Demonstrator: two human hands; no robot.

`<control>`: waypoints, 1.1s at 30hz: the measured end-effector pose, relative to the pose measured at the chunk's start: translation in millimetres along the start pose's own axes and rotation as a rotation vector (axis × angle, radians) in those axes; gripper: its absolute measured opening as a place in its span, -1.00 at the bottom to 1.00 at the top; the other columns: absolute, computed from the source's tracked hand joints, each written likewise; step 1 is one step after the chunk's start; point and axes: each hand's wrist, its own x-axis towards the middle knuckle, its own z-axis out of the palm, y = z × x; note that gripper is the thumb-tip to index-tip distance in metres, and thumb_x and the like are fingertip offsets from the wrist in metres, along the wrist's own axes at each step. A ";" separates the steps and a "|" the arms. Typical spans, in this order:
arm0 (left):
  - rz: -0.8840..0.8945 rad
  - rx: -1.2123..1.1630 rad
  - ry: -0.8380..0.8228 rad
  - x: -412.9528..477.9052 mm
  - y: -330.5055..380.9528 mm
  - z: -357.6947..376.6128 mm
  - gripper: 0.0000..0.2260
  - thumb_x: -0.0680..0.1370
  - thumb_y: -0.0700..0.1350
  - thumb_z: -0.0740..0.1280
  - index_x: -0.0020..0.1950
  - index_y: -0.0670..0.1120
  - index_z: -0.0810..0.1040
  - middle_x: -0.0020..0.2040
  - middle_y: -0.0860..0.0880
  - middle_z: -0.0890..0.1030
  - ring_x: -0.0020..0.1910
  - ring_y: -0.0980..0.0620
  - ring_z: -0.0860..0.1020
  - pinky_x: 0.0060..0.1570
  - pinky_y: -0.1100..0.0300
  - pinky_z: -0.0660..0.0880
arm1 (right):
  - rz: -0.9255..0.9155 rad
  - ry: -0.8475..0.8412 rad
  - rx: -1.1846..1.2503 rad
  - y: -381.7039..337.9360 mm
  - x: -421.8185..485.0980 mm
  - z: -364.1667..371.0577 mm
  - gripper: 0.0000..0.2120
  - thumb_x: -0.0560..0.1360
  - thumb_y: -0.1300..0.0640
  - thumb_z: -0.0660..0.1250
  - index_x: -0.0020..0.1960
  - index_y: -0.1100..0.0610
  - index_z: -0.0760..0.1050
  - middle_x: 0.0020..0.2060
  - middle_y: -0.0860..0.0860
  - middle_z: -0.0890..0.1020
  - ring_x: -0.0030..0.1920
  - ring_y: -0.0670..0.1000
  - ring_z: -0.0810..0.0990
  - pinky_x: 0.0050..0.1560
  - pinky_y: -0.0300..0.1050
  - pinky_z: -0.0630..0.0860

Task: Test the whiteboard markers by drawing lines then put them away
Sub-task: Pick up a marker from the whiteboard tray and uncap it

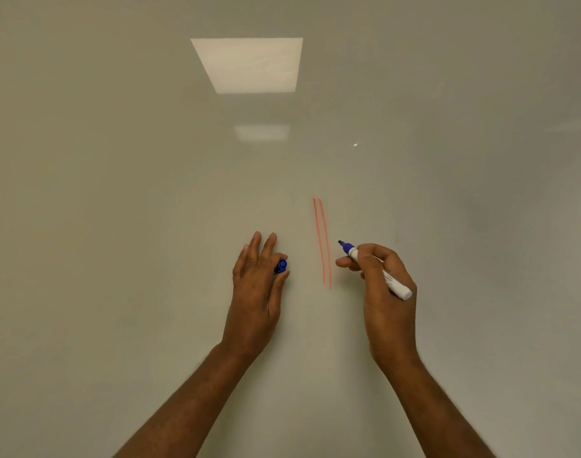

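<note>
right hand [386, 279]: uncapped white-barrelled blue whiteboard marker [375, 269] gripped, tip off glossy white board [117, 193] | left hand [254, 282]: blue plastic cap [281, 266] pinched | two orange lines [322, 242] between | risk: cap dropped from loose pinch

glossy smooth whiteboard [117, 226]; white plastic marker [391, 282].
</note>
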 end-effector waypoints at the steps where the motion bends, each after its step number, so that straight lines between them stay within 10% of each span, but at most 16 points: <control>1: 0.043 0.017 0.017 4.3 -1.7 1.2 -0.66 0.71 -0.06 0.15 0.49 -0.06 0.39 0.61 -0.01 0.28 0.65 0.05 0.05 0.62 0.10 0.01 | -0.038 -0.006 -0.017 -0.3 4.7 1.7 -0.87 0.62 0.10 0.27 0.06 0.13 0.54 -0.12 -0.01 0.72 0.04 -0.08 0.67 0.06 -0.39 0.47; 14: 0.145 0.194 0.157 8.5 -12.5 14.0 -0.64 0.69 -0.05 0.20 0.40 -0.19 0.55 0.54 -0.06 0.40 0.61 0.00 0.24 0.60 0.06 0.12 | -0.311 0.002 -0.256 15.2 59.5 24.2 -0.79 0.54 -0.09 0.36 0.11 -0.02 0.54 -0.06 -0.07 0.65 -0.04 0.01 0.64 -0.04 0.09 0.65; 33: 0.169 0.218 0.186 9.0 -13.7 16.2 -0.66 0.69 -0.07 0.21 0.39 -0.20 0.55 0.53 -0.08 0.41 0.60 -0.01 0.27 0.59 0.00 0.17 | -0.172 0.038 -0.426 85.4 -29.9 -33.9 -0.52 0.45 -0.17 0.39 0.15 0.20 0.61 -0.04 0.06 0.67 -0.03 -0.07 0.61 0.02 0.17 0.63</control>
